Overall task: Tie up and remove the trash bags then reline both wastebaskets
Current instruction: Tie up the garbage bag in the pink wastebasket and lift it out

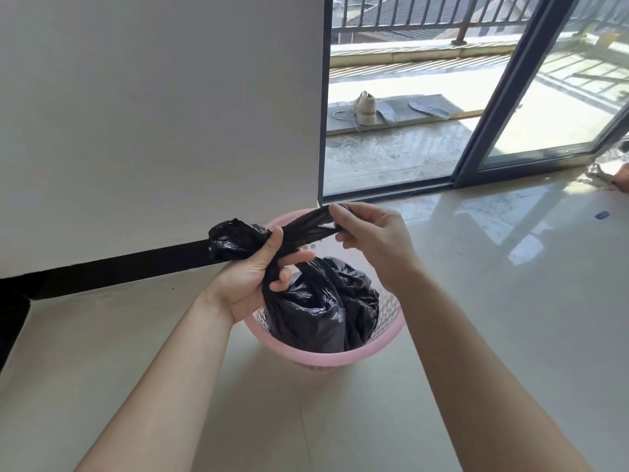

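Observation:
A pink perforated wastebasket (326, 356) stands on the tiled floor close to the white wall. A black trash bag (326, 301) sits inside it, its top gathered and twisted into a strip above the rim. My left hand (258, 277) grips the twisted neck, with the bag's loose end sticking out to the left of my fist. My right hand (367, 233) pinches the far end of the stretched strip, just above the basket's back rim. Only one wastebasket is in view.
A white wall with a black skirting board (136, 267) runs behind the basket. A sliding glass door (510, 97) opens onto a balcony with a shoe (366, 109) and insoles. A small dark item (601, 214) lies on the glossy floor at right.

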`<state>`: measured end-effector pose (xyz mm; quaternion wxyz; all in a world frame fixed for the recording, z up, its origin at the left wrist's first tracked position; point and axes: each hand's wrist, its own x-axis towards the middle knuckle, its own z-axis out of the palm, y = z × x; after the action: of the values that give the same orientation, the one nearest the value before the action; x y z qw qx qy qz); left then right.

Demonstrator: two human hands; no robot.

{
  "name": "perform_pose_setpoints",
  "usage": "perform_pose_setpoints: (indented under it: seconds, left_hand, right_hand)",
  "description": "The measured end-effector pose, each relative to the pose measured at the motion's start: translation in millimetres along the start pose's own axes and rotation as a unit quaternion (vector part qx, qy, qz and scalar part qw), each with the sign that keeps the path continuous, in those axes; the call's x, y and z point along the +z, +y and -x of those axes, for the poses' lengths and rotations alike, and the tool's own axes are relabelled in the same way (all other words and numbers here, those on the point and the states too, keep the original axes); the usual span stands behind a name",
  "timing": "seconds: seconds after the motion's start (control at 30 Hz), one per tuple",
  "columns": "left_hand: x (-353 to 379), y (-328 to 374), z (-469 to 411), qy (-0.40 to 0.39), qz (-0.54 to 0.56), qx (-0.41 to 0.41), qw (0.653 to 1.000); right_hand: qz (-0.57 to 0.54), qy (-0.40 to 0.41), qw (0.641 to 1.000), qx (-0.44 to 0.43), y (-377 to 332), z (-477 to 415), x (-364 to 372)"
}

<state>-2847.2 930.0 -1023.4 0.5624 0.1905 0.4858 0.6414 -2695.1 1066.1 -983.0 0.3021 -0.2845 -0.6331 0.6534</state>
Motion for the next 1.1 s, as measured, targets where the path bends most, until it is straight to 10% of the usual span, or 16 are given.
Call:
perform_pose_setpoints:
  seconds: [0.2, 0.4, 0.57, 0.77, 0.97, 1.1]
  left_hand:
    - [-4.1, 3.3, -6.6, 0.038, 0.161, 0.066, 0.984]
    - [-6.7, 10.2, -0.9, -0.023, 0.124, 0.084, 0.988]
    - [2.0, 11.2, 5.2, -0.069, 0.028, 0.05, 0.996]
    - [4.9, 8.3, 2.9, 0.038, -0.098, 0.043, 0.994]
    - [6.1, 3.6, -10.1, 0.201, -0.044, 0.138, 0.969]
    - [7.0, 0.5, -10.4, 0.169, 0.111, 0.161, 0.966]
  right_hand:
    - [0.12, -0.172, 0.945, 0.251, 6.8, 6.7, -6.2]
    - [0.189, -0.031, 0.979, 0.068, 19.7, 1.1, -2.3]
    - [0.335, -0.165, 0.927, -0.024, 31.2, -3.9, 9.1]
    - [0.415, -0.054, 0.904, -0.086, 44.1, -9.3, 10.9]
    - [0.269, -0.134, 0.954, 0.006, 37.7, 0.8, 14.3]
    - [0.233, -0.179, 0.952, 0.085, 42.4, 5.6, 14.0]
